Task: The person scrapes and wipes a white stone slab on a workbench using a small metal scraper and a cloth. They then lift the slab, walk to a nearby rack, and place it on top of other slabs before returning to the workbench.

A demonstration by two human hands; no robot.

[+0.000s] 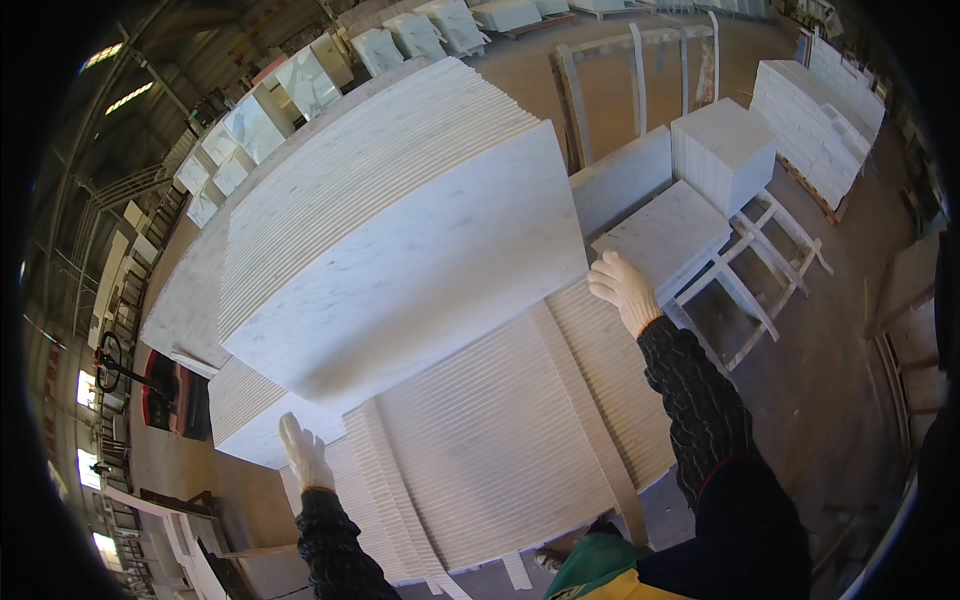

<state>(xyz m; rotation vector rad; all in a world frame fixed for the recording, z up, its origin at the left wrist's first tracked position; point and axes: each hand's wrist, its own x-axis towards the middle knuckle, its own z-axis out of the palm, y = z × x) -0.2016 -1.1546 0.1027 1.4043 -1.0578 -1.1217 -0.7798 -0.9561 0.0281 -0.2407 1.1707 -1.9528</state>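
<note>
A large stack of white marble slabs stands on edge in front of me, its grey-veined front face toward me. My left hand, in a white glove, is near the lower left of that face, fingers stretched out and holding nothing. My right hand, gloved too, is beside the lower right corner, fingers slightly bent and apart. Whether its fingertips touch the slab I cannot tell. Between my forearms lies a lower layer of stacked slabs with their edges up, crossed by two pale strips.
Right of my right hand, stone blocks rest by a white slatted frame. An upright frame stands behind. A stone pile sits on a pallet at far right. Red equipment stands at left. My shoe shows below.
</note>
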